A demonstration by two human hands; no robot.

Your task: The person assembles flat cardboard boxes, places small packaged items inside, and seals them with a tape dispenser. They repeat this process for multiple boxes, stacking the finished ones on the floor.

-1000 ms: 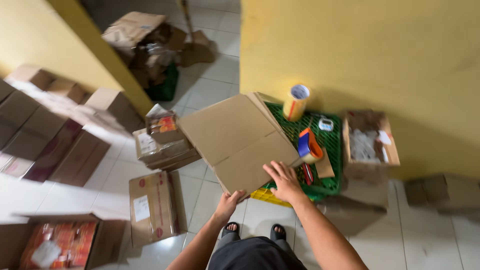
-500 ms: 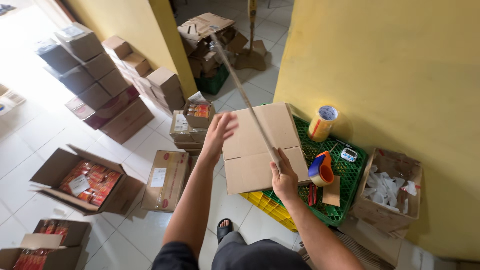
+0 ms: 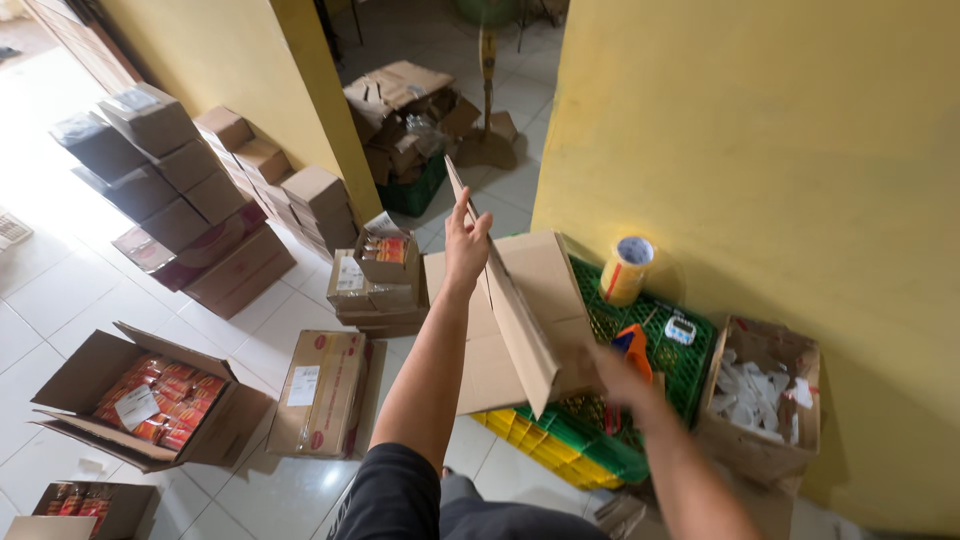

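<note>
Two hands show: the left hand (image 3: 466, 243) and the right hand (image 3: 622, 378). One flat cardboard sheet (image 3: 520, 320), one tape roll (image 3: 626, 269), one green crate (image 3: 660, 370). Two open boxes of red packets (image 3: 150, 400) (image 3: 85, 503) lie on the floor.

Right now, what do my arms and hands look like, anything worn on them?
Both arms are bare from hand to upper arm. The left arm ends at a dark short sleeve near the shoulder. The left hand shows no glove, ring or watch. The right hand is blurred, so small items cannot be told; its forearm looks bare too.

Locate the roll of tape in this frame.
In the head view, the tape roll stands right of centre on the green crate, against the yellow wall, beside the cardboard box.
</note>
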